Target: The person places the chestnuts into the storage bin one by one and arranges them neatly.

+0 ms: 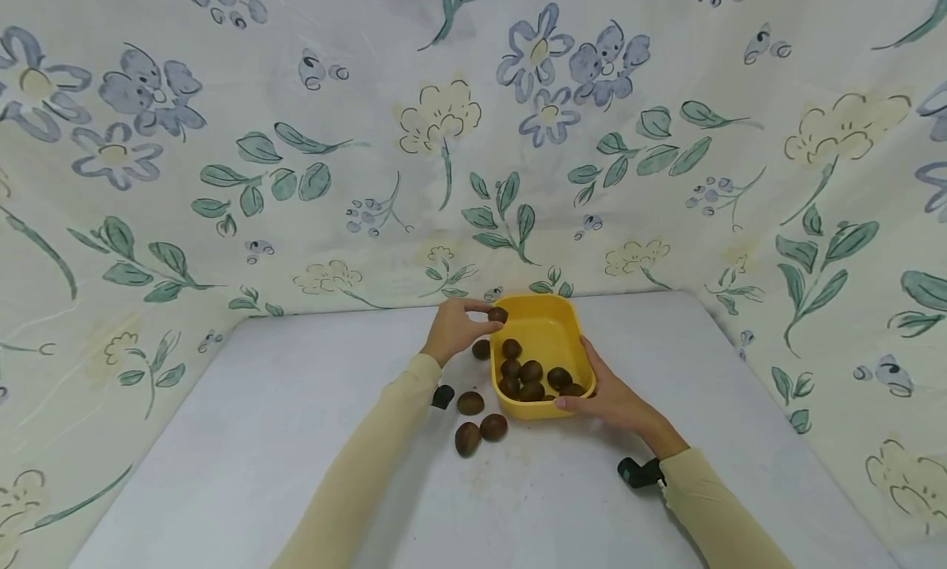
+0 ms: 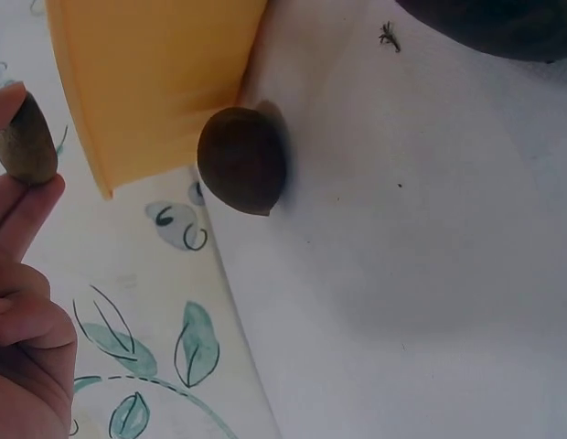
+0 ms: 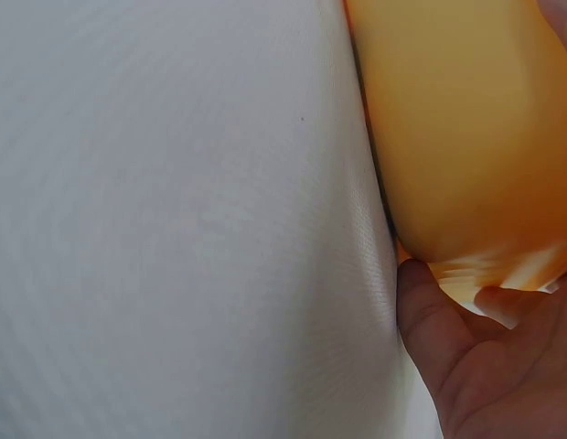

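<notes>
My left hand [image 1: 456, 330] pinches a brown chestnut [image 1: 498, 315] between thumb and fingers, at the left rim of a yellow plastic container [image 1: 543, 307]. In the left wrist view, the pinched chestnut [image 2: 27, 142] is beside the container's outer wall [image 2: 160, 87]. My right hand [image 1: 617, 396] grips the container at its near right corner, thumb over the rim and fingers along the side. Several chestnuts [image 1: 530, 372] lie inside, mostly toward the near end. In the right wrist view, the right hand's fingers [image 3: 430, 315] lie against the yellow wall [image 3: 466, 137].
Outside the container, one chestnut [image 1: 482, 349] lies close to its left wall, and several more, such as this chestnut [image 1: 467, 439], lie nearer on the white table [image 1: 296, 437]. A flower-printed cloth [image 1: 370, 141] rises along the table's back and sides. Dark wrist devices [image 1: 640, 473] show at both wrists.
</notes>
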Available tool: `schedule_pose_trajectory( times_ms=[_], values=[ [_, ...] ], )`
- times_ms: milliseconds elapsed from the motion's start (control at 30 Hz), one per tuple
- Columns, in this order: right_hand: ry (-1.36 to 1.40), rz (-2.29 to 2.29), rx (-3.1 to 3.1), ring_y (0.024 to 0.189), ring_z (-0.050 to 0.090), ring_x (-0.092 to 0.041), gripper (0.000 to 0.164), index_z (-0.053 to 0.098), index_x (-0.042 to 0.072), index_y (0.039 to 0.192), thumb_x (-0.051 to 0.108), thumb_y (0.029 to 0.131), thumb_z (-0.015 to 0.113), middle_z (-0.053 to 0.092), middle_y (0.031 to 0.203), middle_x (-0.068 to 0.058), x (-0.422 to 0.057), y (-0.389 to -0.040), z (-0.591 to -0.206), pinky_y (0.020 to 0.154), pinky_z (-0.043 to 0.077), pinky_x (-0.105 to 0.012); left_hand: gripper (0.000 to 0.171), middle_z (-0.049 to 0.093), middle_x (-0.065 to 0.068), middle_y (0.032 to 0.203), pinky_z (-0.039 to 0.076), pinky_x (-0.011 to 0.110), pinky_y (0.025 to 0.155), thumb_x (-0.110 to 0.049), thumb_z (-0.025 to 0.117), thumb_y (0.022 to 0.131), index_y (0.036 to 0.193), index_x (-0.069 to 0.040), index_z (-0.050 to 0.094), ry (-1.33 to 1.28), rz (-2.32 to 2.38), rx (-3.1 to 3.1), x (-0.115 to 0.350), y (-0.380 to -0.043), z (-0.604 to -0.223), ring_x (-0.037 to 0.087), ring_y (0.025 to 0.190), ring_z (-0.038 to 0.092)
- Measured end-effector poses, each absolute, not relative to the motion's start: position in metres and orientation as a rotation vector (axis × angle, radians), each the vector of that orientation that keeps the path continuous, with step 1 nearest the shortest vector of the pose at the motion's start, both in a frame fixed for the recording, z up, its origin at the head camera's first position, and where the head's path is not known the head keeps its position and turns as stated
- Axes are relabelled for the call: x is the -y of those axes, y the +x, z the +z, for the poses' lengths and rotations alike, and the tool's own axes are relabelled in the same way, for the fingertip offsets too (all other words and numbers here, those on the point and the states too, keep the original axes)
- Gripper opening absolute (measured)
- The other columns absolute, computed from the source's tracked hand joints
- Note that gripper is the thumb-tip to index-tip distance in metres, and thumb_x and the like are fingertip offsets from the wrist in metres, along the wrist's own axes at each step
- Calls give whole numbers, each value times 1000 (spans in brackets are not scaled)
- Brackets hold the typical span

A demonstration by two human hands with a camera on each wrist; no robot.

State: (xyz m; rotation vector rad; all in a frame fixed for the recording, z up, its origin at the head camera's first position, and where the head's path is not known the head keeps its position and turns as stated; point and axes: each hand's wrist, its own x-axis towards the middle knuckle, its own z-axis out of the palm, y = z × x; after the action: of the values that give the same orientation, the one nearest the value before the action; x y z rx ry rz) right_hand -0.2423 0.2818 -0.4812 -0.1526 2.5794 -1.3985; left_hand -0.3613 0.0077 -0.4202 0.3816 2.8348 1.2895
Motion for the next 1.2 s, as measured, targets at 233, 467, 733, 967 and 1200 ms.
schedule_pose_trajectory(
  times_ms=[233, 467, 733, 967, 1200],
  values=[
    [-152, -1405, -2585, 161, 15, -41, 124, -7, 27, 167, 53, 83, 81, 2, 177, -10, -283, -243, -482, 125, 20, -66, 47, 69, 10, 138, 41, 53, 120, -38, 86, 85, 123, -12, 77, 380, 1216, -2842, -15, -367, -420, 32, 138, 55],
    [-150, -1407, -2580, 161, 14, -40, 124, -7, 27, 167, 51, 83, 81, 2, 177, -10, -283, -244, -485, 125, 20, -66, 46, 67, 9, 140, 44, 51, 117, -39, 85, 85, 122, -13, 77, 359, 1124, -2877, -22, -374, -428, 31, 137, 56],
    [-164, -1402, -2588, 162, 13, -40, 124, -7, 25, 167, 51, 83, 81, 1, 177, -11, -284, -244, -485, 125, 19, -65, 43, 70, 8, 134, 48, 49, 113, -37, 84, 87, 121, -12, 77, 412, 961, -2964, -29, -373, -431, 30, 131, 60],
    [-166, -1400, -2589, 162, 13, -41, 125, -7, 24, 167, 52, 83, 81, 1, 177, -11, -284, -244, -485, 125, 19, -65, 41, 75, 6, 123, 57, 43, 101, -36, 83, 88, 120, -11, 78, 512, 732, -3028, -37, -373, -433, 25, 113, 68],
    [-155, -1412, -2577, 161, 13, -41, 125, -7, 25, 167, 51, 83, 82, 1, 177, -11, -284, -243, -483, 125, 20, -65, 34, 76, 5, 114, 59, 41, 93, -33, 82, 88, 114, -11, 79, 559, 603, -3060, -43, -371, -432, 22, 101, 70]
  ],
)
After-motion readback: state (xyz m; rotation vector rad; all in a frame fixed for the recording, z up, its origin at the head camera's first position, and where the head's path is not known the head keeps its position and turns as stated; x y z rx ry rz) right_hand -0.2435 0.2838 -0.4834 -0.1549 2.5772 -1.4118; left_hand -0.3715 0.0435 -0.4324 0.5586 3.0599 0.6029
